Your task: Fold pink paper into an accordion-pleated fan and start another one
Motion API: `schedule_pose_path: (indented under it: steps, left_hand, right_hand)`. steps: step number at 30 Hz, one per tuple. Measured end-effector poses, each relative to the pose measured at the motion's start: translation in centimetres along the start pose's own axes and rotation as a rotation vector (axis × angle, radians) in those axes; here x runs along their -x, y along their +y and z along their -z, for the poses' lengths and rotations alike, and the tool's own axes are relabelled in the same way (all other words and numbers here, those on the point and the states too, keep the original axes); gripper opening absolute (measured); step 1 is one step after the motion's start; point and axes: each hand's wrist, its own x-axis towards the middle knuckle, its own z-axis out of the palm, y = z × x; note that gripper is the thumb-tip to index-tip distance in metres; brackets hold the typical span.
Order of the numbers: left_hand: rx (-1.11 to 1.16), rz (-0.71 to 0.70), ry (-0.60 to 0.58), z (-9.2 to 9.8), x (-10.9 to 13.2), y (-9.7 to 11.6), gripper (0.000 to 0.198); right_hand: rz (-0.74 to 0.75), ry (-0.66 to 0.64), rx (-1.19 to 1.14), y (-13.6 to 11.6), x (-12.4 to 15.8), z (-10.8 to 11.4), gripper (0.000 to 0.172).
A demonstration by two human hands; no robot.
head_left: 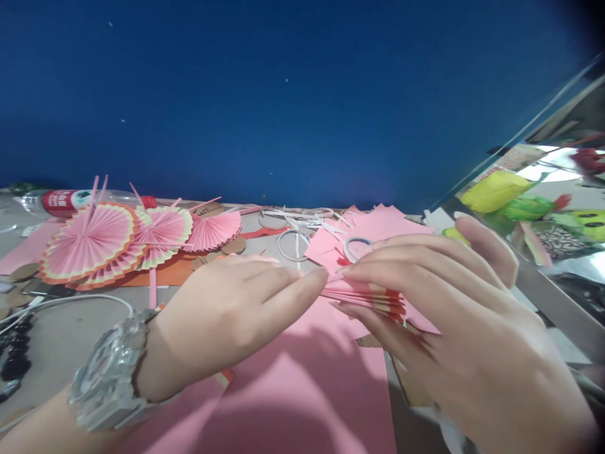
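Nearest the camera, a clear watch (108,375) is circling the left wrist; a large pink sheet (307,397) is lying flat under both hands. Dark beads (16,353) are resting at the left edge, and a white cable (70,299) is curving past the watch.

Right hand (463,309) is gripping pleated paper (378,300), thumb below, fingers above. The pleated paper is sitting between the two hands, above the pink sheet, its folds bunched together and its edge showing red and cream at the right end. Left hand (241,302) is stretching in flat, fingers together, tips meeting the left end of the folds; can't tell whether it is pinching or only touching.

Just beyond, one tape roll (346,250) is lying on loose pink paper (378,224) and another tape ring (280,246) is lying to its left, near white strips (309,218). Farther left, pink pleated fans (89,243) are overlapping, some with yellow-and-orange rims, narrow pink sticks poking up. An orange sheet (172,275) is showing beneath them; brown discs (234,246) are lying nearby.

Behind the fans, a bottle (61,202) with a red label is lying on its side. Off to the right, a yellow item (494,189) and a green item (524,208) are sitting together, blurry. Farthest back, a blue panel (283,113) is filling the view.
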Motion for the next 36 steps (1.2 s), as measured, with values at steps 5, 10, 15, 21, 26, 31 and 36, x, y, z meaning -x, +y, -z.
schedule_pose_path:
  steps: [5,10,15,21,26,31,36]
  left_hand:
    - [0.01,-0.007,-0.014,0.19,0.03,0.05,0.023]
    - [0.044,0.013,-0.018,0.14,0.14,-0.07,0.024]
    - [0.122,0.091,-0.059,-0.11,0.24,0.11,0.022]
    - [0.229,0.225,-0.196,-0.19,0.38,0.67,0.016]
    - [0.199,0.211,-0.256,-0.14,0.37,0.52,0.013]
    - [0.26,0.233,-0.326,0.04,0.29,0.67,0.015]
    - [0.338,0.295,-0.356,0.19,0.26,0.88,0.016]
  right_hand:
    - [-0.031,0.022,-0.034,0.03,-0.12,-0.45,0.01]
    - [-0.011,0.014,-0.065,0.17,-0.3,-0.13,0.006]
    - [-0.025,0.004,-0.074,0.17,-0.23,-0.13,0.005]
    - [-0.022,0.006,-0.129,-0.42,-0.09,-0.76,0.007]
    - [-0.015,0.019,-0.129,-0.39,-0.01,-0.66,0.011]
    - [-0.002,-0.037,-0.194,-0.38,0.06,-0.9,0.009]
    - [-0.003,-0.114,-0.235,-0.18,-0.07,-0.45,0.004]
